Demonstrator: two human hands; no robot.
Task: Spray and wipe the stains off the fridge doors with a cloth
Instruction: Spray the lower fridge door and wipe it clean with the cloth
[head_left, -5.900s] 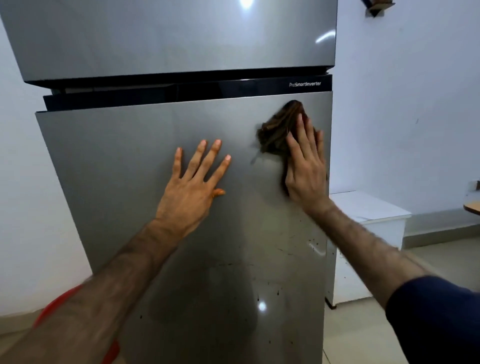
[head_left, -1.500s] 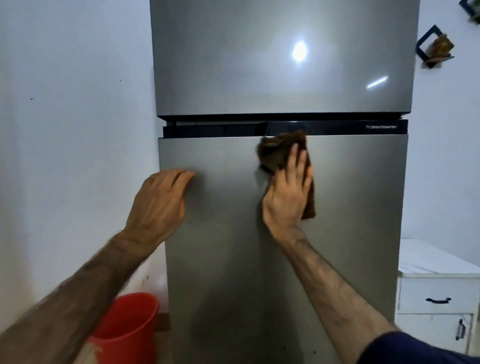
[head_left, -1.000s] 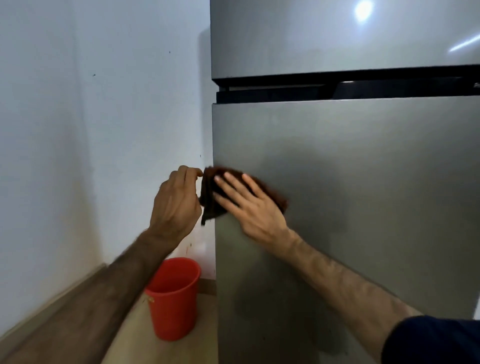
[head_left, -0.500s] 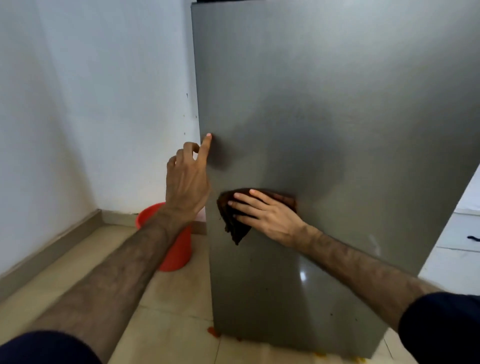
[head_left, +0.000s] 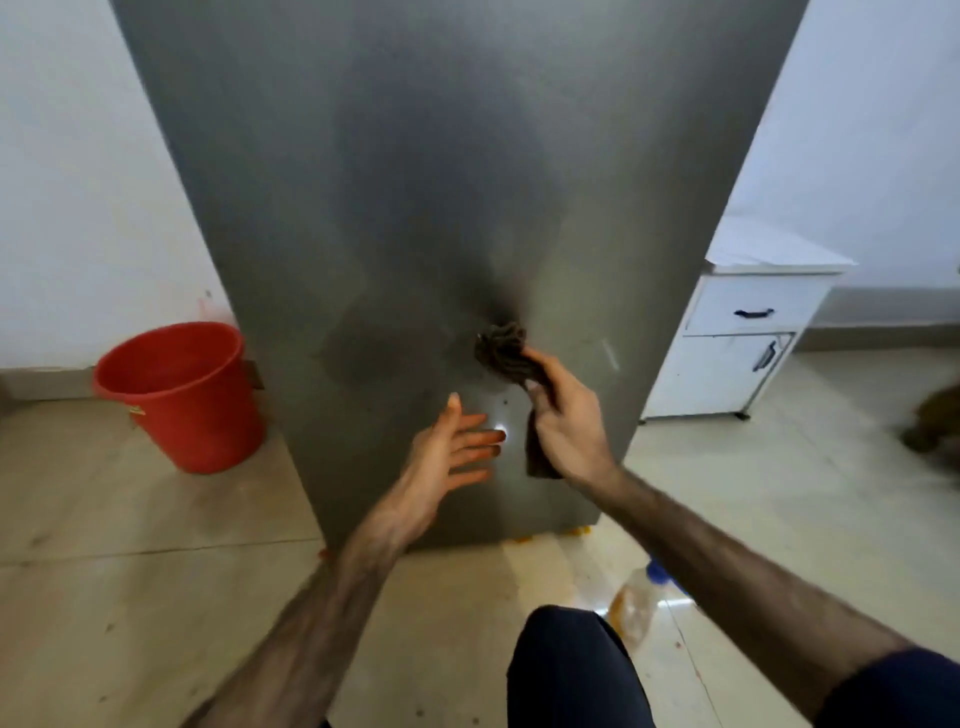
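The grey lower fridge door (head_left: 415, 208) fills the middle of the view, with small dark specks low down near my hands. My right hand (head_left: 569, 426) grips a bunched brown cloth (head_left: 501, 351); the cloth's top touches the door and one end hangs below my fist. My left hand (head_left: 449, 452) is open just to the left, fingers straight and spread, close to the door's lower part. A clear spray bottle (head_left: 631, 603) with a blue cap lies on the floor below my right forearm.
A red bucket (head_left: 176, 389) stands on the tiled floor left of the fridge. A white cabinet (head_left: 743, 332) with dark handles stands to the right. Orange spots mark the floor at the fridge's base. My dark-clad knee (head_left: 571, 670) is at the bottom.
I have dropped lower. My right hand went from pressing the cloth flat at the door's left edge to gripping it bunched, further right and down. My left hand left the door's edge and opened.
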